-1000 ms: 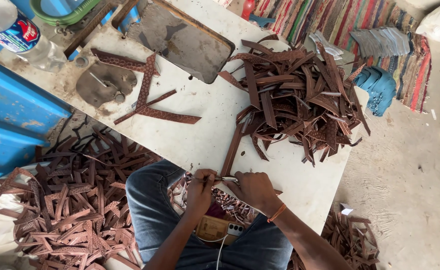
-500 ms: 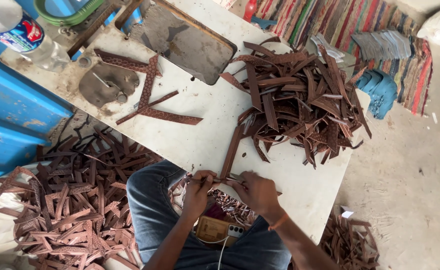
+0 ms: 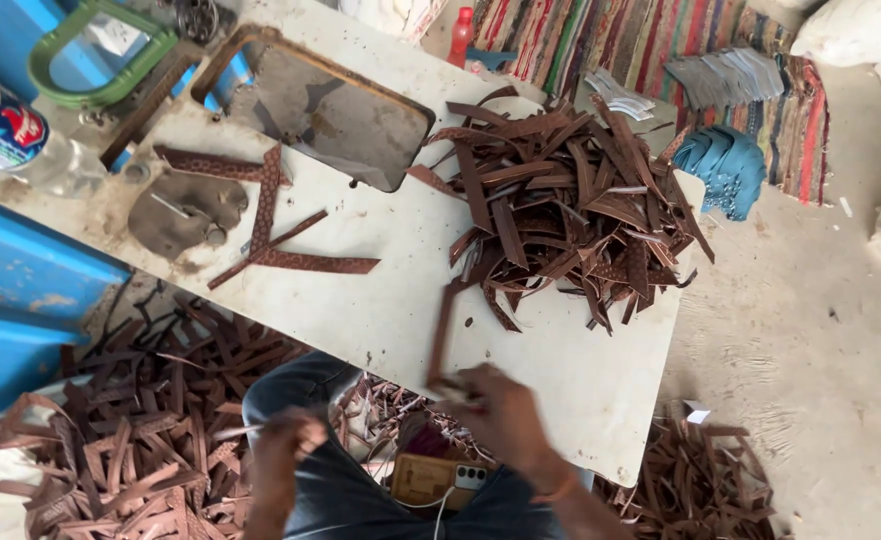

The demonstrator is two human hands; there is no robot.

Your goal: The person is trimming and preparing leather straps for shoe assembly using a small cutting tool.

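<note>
My right hand (image 3: pixel 500 412) is at the near edge of the white table (image 3: pixel 390 320), shut on the lower end of a long brown leather strip (image 3: pixel 443 335) that lies up across the tabletop. My left hand (image 3: pixel 285 445) is blurred, low over my lap by my jeans; its fingers are closed and a thin pale sliver (image 3: pixel 232 432) sticks out to the left. A big heap of brown leather strips (image 3: pixel 570 215) covers the table's far right part, just beyond the held strip.
A few patterned strips (image 3: pixel 270 235) lie crossed at the table's left beside a dark recessed opening (image 3: pixel 320 110). More strips are piled on the floor at left (image 3: pixel 130 440) and right (image 3: pixel 700 480). A phone (image 3: pixel 440 480) rests on my lap. A striped rug (image 3: pixel 660 40) lies beyond.
My hands were together on one strip at the table's edge. Now the left hand has pulled away down and to the left, while the right hand stays on the strip.
</note>
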